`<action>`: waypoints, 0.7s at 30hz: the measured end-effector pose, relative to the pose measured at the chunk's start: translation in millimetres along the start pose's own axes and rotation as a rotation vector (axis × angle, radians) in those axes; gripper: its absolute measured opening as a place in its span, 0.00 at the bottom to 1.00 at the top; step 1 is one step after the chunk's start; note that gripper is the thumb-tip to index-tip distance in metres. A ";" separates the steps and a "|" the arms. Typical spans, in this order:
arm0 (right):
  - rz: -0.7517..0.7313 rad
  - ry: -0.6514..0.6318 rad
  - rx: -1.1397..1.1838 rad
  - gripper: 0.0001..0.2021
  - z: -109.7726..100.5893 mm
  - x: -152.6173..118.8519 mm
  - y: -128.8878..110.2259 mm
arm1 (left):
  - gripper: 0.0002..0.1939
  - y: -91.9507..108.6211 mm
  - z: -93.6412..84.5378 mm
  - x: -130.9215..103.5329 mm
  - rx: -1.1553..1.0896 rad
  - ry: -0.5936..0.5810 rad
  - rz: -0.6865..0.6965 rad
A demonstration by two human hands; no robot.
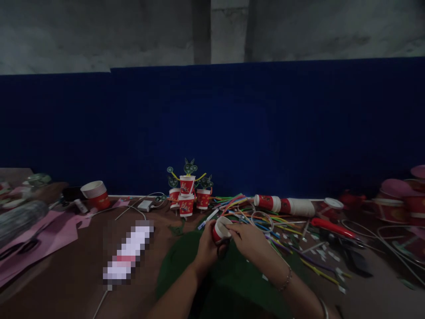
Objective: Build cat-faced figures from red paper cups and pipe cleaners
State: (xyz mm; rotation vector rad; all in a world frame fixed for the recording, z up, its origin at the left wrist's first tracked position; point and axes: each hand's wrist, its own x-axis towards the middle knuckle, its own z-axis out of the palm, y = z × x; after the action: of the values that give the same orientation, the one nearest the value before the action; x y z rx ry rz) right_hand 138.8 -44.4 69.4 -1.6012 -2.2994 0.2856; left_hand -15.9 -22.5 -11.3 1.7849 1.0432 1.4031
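My left hand [206, 246] is wrapped round a red and white paper cup [223, 227], its mouth tilted up toward me. The fingers of my right hand [247, 237] are pinched together at the cup's right rim and reach into its mouth; whatever lies between them is hidden. A small dark loop [223, 248] shows just below the cup, too dim to identify. Under both hands lies dark green sheet material [181, 261]. Behind them stand decorated red paper cups [186, 206], one stacked on top with yellow arms and a green animal face [189, 167].
Coloured pipe cleaners [232, 203] and paper scraps [322, 253] spread to the right, near a stack of cups [299, 206] on its side and a red-handled tool [334, 227]. Leftward are a phone [129, 252], nested cups [96, 195], scissors [25, 248] and pink sheets [53, 248]. A blue panel [212, 124] rises behind.
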 end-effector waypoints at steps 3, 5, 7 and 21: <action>0.056 -0.019 -0.031 0.18 0.5 -1.0 -5.0 | 0.26 -0.7 -0.9 1.1 0.093 -0.034 0.100; 0.061 -0.012 -0.025 0.18 1.7 -0.5 -4.9 | 0.24 -0.2 -1.1 1.4 0.131 -0.035 0.109; 0.034 0.004 0.048 0.18 3.0 1.3 -1.4 | 0.24 0.9 -0.5 1.2 0.133 -0.035 0.121; 0.032 0.014 0.193 0.17 10.8 7.1 8.2 | 0.21 3.5 2.9 1.0 0.207 -0.003 0.122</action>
State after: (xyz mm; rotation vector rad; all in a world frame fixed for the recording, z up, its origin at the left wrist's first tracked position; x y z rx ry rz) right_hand 139.7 -34.7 57.7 -1.5391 -2.1647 0.4865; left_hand -12.2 -23.4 -8.5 2.0287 1.1298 1.4065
